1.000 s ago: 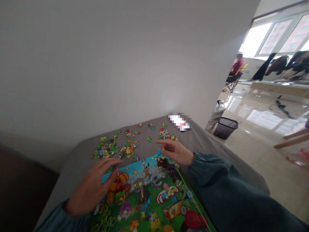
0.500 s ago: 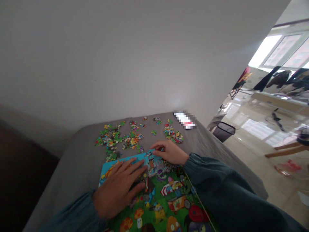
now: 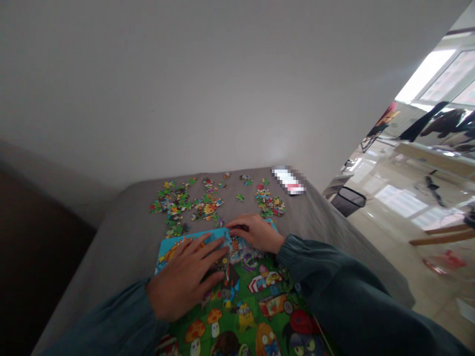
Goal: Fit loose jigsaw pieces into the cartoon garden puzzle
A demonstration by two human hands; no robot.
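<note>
A colourful cartoon jigsaw puzzle [image 3: 241, 296] lies in front of me, blue along its far edge and green nearer me. My left hand [image 3: 185, 277] rests flat on its upper left part, fingers spread and holding nothing. At the far edge, my right hand [image 3: 258, 232] has thumb and fingers pinched close together, the tips just beyond the left hand's fingers. Whatever may be in that pinch is hidden. The right hand also covers part of the puzzle's upper right area.
Loose puzzle pieces [image 3: 178, 200] are scattered beyond the puzzle, with another cluster [image 3: 269, 201] to the right. A phone [image 3: 288, 180] with a blurred screen lies by the wall on grey cloth [image 3: 126, 237]. A dark bin [image 3: 348, 200] stands on the floor at right.
My right hand has shifted left along the puzzle's far edge, uncovering some blue at the upper right. The left hand stays in place on the puzzle. The view has turned slightly left.
</note>
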